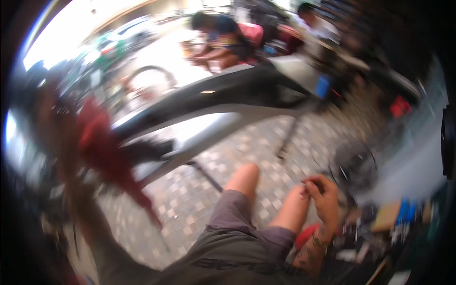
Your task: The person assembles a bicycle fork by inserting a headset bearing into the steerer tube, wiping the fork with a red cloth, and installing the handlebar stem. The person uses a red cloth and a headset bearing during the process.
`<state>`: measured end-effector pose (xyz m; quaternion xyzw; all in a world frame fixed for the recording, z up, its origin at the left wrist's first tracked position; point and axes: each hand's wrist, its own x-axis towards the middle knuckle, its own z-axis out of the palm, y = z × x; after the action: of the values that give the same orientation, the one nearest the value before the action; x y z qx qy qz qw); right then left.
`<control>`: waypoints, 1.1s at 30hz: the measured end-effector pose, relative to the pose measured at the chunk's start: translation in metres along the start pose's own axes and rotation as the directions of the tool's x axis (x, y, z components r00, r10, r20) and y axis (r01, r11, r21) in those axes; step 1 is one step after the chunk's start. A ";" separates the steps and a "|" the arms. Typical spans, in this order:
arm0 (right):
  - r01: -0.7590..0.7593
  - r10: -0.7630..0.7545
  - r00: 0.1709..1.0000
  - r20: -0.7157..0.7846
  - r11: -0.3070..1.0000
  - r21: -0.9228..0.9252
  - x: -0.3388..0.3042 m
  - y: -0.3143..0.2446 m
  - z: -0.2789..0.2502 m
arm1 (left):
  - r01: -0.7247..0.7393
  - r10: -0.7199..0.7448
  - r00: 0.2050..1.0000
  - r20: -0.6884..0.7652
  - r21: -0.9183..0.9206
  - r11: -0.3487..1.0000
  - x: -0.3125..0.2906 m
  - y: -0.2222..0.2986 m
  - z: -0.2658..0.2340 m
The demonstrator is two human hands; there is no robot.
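Note:
On the left my raised left hand (59, 126) is badly smeared by motion. A red cloth (107, 147) hangs beside it and looks gripped in it. My right hand (326, 195) is over my right knee, fingers curled and the tips pinched together; anything between them is too small to make out. In front of me stretches a long, curved black and silver panel (209, 97), like a motorcycle body part, with dark support legs (288, 137) under it. The cloth overlaps the panel's left end in view.
Two people (218, 38) sit or crouch beyond the panel, near a bicycle-like wheel (149, 78). To my right are a dark round fan-like object (354, 164) and a cluttered pile with a cardboard box (387, 216). Patterned tiles (247, 142) cover the floor.

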<state>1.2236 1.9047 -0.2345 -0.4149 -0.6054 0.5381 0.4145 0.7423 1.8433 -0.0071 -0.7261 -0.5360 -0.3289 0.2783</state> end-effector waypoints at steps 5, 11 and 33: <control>-0.110 0.117 0.939 -0.324 0.993 0.041 -0.058 0.027 -0.039 | 0.582 0.483 0.595 0.642 -0.759 0.292 -0.096 0.178 0.171; -0.076 -0.284 0.538 -0.793 0.921 -0.382 -0.212 -0.053 -0.025 | 0.223 0.802 0.418 0.427 -0.904 0.365 -0.154 0.328 0.309; -0.557 -0.298 -0.775 -0.557 -0.096 0.825 -0.652 -0.169 0.320 | 0.631 0.973 0.040 0.229 -0.761 0.153 -0.118 0.323 0.366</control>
<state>1.1136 1.1750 -0.1276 -0.9351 0.3209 -0.1421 -0.0492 1.0935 1.9627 -0.3450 -0.7833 -0.0244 0.0849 -0.6153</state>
